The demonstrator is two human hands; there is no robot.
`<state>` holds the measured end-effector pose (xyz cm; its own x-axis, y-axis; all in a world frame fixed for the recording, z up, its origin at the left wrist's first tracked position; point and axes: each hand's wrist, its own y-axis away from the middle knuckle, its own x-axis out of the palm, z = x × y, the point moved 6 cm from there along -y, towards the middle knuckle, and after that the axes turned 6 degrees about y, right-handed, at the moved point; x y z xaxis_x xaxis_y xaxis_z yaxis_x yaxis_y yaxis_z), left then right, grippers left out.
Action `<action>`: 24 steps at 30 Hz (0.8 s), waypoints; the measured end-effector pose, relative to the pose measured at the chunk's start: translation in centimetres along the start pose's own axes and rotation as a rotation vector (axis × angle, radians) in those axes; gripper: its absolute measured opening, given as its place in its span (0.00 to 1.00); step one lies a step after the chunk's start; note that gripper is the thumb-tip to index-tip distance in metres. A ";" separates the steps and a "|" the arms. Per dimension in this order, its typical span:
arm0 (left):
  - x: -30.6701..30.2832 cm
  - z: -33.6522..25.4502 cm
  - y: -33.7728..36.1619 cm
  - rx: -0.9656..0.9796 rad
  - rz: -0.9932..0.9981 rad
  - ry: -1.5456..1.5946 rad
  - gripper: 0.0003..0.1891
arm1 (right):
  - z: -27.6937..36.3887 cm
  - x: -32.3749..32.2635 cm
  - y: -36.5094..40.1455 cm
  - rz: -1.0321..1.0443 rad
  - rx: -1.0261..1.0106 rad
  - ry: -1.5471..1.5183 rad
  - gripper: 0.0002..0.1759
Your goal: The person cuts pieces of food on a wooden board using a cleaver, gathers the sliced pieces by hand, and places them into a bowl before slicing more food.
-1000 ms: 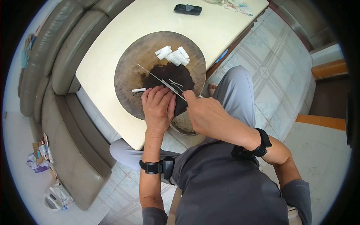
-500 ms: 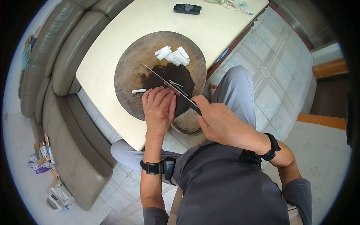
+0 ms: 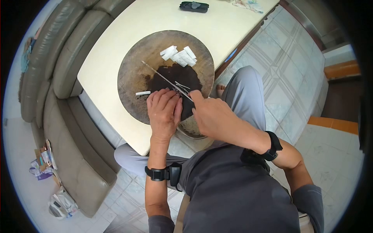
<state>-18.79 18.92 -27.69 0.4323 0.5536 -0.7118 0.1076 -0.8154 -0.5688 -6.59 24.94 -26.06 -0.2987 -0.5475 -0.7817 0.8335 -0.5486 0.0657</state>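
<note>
A round wooden chopping board with a dark wet patch lies on the table. My right hand is closed round the handle of a knife, its thin blade seen edge-on and slanting across the board. Close beside the blade, my left hand presses down with fingers bent and held together; whatever is under them is hidden. Thin pale strips lie on the blade's far side. Several flat white pieces are grouped at the back of the board, and one white stick sits left of my left hand.
The cream table carries a dark case and a patterned cloth at its far end. Under the board's near edge is a round container. A grey leather sofa stands on the left, over a tiled floor.
My right hand and the knife have slid forward and left, so the tip reaches further across the board. My left hand has stayed in nearly the same place.
</note>
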 end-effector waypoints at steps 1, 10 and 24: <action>-0.1 0.0 0.0 0.004 -0.013 0.008 0.09 | -0.2 -0.1 -0.2 -0.031 0.014 -0.006 0.17; -0.8 0.7 0.3 -0.106 -0.076 0.062 0.16 | -0.4 -2.4 0.9 -0.044 0.031 -0.156 0.15; -1.7 1.6 0.6 -0.214 0.038 -0.005 0.19 | -0.7 -2.2 1.8 0.028 0.062 -0.204 0.16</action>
<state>-20.91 17.81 -27.52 0.4350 0.5225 -0.7333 0.2794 -0.8525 -0.4417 -4.09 25.56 -24.66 -0.3693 -0.6759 -0.6378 0.8146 -0.5658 0.1279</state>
